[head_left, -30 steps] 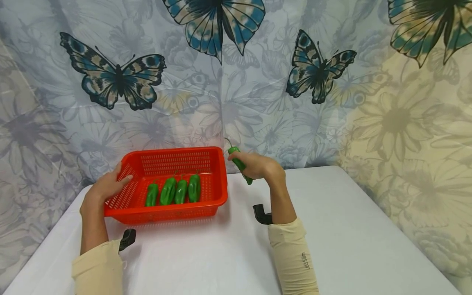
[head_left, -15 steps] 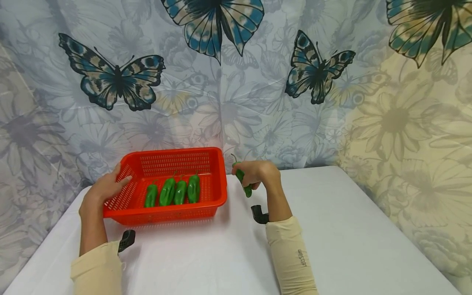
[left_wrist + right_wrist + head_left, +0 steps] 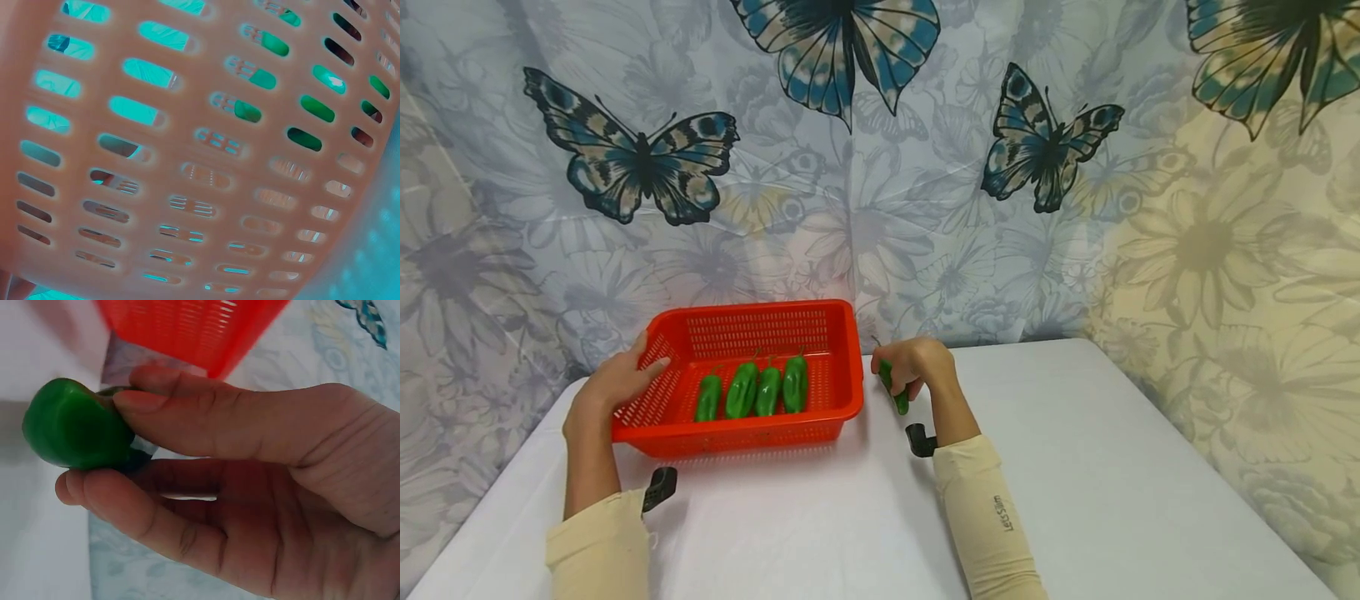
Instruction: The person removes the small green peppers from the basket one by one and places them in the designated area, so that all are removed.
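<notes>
Between the thumb and fingers of my right hand [image 3: 916, 365] is a green chili pepper [image 3: 892, 388], tilted, its thin stem pointing up and away. The right wrist view shows the rounded end of that pepper [image 3: 75, 425] close up, with the thumb on one side and fingertips on the other. This hand is low over the table, just right of a red perforated plastic basket [image 3: 737, 427]. My left hand [image 3: 617, 379] grips the basket's left side, thumb over the rim. Several green peppers [image 3: 767, 390] lie side by side in the basket. Its slotted wall [image 3: 206, 156] fills the left wrist view.
A white-covered table [image 3: 1120, 483] extends to the right and front of the basket. Behind it hangs a cloth [image 3: 910, 225] printed with butterflies and flowers. A black wrist-worn piece [image 3: 919, 440] sticks out by the right wrist, another black piece [image 3: 660, 487] by the left.
My right hand has come down toward the table and slightly left, still holding the pepper. The left hand, the basket and the peppers inside look unmoved.
</notes>
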The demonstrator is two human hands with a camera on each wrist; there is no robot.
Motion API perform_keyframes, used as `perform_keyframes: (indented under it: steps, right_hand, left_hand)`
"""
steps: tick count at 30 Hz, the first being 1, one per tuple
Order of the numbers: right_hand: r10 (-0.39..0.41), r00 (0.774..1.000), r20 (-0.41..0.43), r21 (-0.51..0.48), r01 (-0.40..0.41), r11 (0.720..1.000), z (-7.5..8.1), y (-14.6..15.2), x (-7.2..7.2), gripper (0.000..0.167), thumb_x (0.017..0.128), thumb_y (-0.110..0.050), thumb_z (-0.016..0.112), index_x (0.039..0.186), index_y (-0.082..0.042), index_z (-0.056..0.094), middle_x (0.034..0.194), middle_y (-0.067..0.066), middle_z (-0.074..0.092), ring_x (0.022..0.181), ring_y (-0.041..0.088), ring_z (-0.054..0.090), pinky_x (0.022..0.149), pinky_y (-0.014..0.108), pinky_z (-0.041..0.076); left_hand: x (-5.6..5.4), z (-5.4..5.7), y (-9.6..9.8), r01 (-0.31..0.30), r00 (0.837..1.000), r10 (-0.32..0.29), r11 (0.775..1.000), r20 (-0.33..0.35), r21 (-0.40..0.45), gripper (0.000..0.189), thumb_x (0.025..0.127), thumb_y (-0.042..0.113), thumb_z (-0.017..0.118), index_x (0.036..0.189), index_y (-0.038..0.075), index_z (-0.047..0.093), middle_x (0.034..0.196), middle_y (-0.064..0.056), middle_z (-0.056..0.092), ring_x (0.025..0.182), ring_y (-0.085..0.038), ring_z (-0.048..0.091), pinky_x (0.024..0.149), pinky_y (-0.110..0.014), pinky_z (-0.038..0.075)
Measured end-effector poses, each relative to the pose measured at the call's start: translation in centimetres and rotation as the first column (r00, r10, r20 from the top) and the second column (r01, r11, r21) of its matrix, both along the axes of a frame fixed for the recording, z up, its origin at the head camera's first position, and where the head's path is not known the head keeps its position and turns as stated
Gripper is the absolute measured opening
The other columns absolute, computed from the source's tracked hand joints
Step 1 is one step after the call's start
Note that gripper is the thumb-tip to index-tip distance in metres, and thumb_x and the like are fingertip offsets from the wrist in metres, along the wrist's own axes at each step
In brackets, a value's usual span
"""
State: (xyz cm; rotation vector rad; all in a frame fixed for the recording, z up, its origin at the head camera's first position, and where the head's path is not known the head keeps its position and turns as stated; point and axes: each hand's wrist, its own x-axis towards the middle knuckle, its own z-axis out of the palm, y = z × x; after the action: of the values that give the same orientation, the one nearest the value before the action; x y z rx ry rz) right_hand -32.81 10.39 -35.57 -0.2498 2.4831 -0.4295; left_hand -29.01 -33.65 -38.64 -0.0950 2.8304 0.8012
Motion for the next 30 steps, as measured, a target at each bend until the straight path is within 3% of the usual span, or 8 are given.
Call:
perform_keyframes:
  steps: [6, 12, 17, 23, 30]
  right_hand:
    - [-0.017, 1.000, 0.006, 0.003, 0.016, 1.000, -0.9, 0.1, -0.4, 0.054, 0.095, -0.006, 0.075, 0.142, -0.022, 0.056, 0.135, 0.014, 0.055, 0.092, 0.024, 0.080, 0.100, 0.041, 0.059]
    - [-0.015, 0.999, 0.029, -0.034, 0.016, 0.999, -1.6, 0.1, -0.9, 0.054, 0.094, -0.004, 0.076, 0.141, -0.020, 0.055, 0.139, 0.017, 0.051, 0.081, 0.019, 0.079, 0.084, 0.030, 0.063]
    - [-0.024, 0.999, 0.029, -0.034, 0.025, 0.999, -2.0, 0.0, -1.1, 0.056, 0.091, -0.003, 0.078, 0.139, -0.020, 0.055, 0.127, 0.014, 0.055, 0.080, 0.021, 0.080, 0.078, 0.029, 0.064]
    - [-0.058, 0.997, 0.043, -0.046, 0.060, 0.997, -1.9, 0.2, -1.3, 0.060, 0.090, -0.002, 0.079, 0.141, -0.021, 0.054, 0.121, 0.014, 0.059, 0.082, 0.023, 0.080, 0.079, 0.030, 0.064]
    - [-0.071, 0.997, 0.009, 0.026, 0.071, 0.997, -1.6, 0.4, -1.0, 0.067, 0.090, -0.006, 0.081, 0.147, -0.028, 0.053, 0.134, 0.014, 0.057, 0.088, 0.025, 0.080, 0.100, 0.043, 0.060]
  left_hand:
    - [0.0, 0.2, 0.2, 0.003, 1.000, -0.003, 1.000, -0.002, 0.000, 0.089, 0.109, 0.051, 0.038, 0.160, 0.003, -0.017, 0.153, -0.048, 0.028, 0.108, -0.047, 0.058, 0.096, -0.057, 0.061]
    - [0.0, 0.1, 0.0, -0.002, 1.000, 0.002, 1.000, 0.007, 0.006, 0.089, 0.110, 0.050, 0.038, 0.160, 0.003, -0.018, 0.154, -0.049, 0.025, 0.107, -0.046, 0.058, 0.093, -0.053, 0.063]
    - [0.0, 0.0, 0.0, -0.003, 1.000, 0.003, 1.000, 0.002, 0.009, 0.088, 0.110, 0.049, 0.039, 0.160, 0.003, -0.018, 0.153, -0.049, 0.026, 0.104, -0.044, 0.061, 0.090, -0.052, 0.064]
    - [0.0, 0.0, 0.0, -0.011, 1.000, 0.011, 1.000, 0.006, 0.009, 0.089, 0.109, 0.052, 0.038, 0.160, 0.007, -0.019, 0.155, -0.048, 0.025, 0.110, -0.048, 0.058, 0.097, -0.058, 0.060]
    - [-0.1, -0.1, -0.1, -0.017, 1.000, 0.017, 1.000, 0.011, 0.023, 0.090, 0.109, 0.053, 0.038, 0.161, 0.008, -0.019, 0.156, -0.048, 0.025, 0.108, -0.045, 0.060, 0.091, -0.053, 0.064]
